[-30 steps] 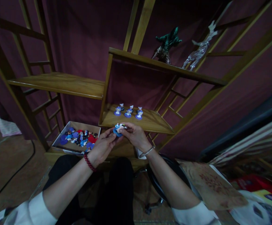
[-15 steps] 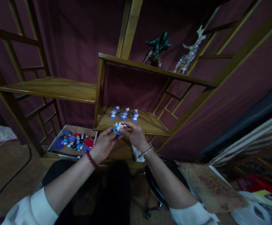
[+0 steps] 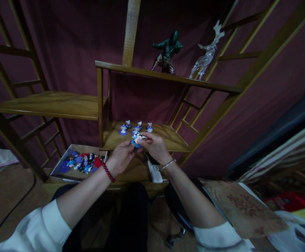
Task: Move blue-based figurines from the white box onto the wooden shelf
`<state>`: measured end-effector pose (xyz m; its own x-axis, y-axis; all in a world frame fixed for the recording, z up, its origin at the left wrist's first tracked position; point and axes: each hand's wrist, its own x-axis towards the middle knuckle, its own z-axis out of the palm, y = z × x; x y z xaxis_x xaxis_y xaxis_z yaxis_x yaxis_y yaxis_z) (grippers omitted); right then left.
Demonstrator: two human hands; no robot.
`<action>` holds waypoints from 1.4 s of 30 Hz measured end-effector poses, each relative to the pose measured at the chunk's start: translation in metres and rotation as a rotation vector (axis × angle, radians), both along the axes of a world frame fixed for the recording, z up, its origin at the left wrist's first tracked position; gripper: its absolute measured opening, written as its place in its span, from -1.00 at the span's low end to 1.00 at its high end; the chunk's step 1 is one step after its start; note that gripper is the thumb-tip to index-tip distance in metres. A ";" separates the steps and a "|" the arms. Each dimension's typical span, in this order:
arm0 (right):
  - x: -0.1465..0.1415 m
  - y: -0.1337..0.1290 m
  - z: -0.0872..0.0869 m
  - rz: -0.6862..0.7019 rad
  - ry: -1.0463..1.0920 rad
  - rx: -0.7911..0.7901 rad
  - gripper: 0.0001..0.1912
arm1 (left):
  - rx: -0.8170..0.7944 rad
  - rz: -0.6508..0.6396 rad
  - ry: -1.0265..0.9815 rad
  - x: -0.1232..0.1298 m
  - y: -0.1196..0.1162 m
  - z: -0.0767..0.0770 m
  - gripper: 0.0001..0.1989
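Between both hands, in front of the middle shelf, is a small toy figurine (image 3: 137, 140) with a blue base and a pale body. My left hand (image 3: 122, 156) grips its base from the left. From the right, my right hand (image 3: 154, 147) pinches its upper part, and the fingers cover some of it. Behind the hands, several small figurines (image 3: 123, 129) with purple or dark bases stand upright in two rows on the wooden shelf (image 3: 165, 137). To the left, a white box (image 3: 59, 167) holds a jumble of blue, purple and red figurines (image 3: 86, 161).
On the upper shelf (image 3: 131, 71) stand a green hooded statue (image 3: 169, 50) and a clear deer figure (image 3: 206, 54). Another shelf (image 3: 49, 103) is at the left. A white object (image 3: 154, 172) lies below my right hand. A wheeled chair (image 3: 178, 206) is at the lower right.
The view has shifted slightly. Both hands, still holding the figurine together, have moved a little right against the shelf. The figurine appears slightly turned.
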<state>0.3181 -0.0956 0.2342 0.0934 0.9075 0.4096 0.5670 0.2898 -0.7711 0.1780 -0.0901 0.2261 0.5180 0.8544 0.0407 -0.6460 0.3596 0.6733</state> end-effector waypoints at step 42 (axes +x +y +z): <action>0.003 0.031 0.003 -0.151 -0.380 -0.102 -0.81 | 0.327 0.164 0.668 0.022 0.061 -0.019 -0.87</action>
<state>0.3214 -0.0646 0.2367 0.0876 0.9329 0.3493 0.8469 0.1149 -0.5192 0.2005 -0.0287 0.2074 0.3887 0.9209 0.0278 -0.0915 0.0085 0.9958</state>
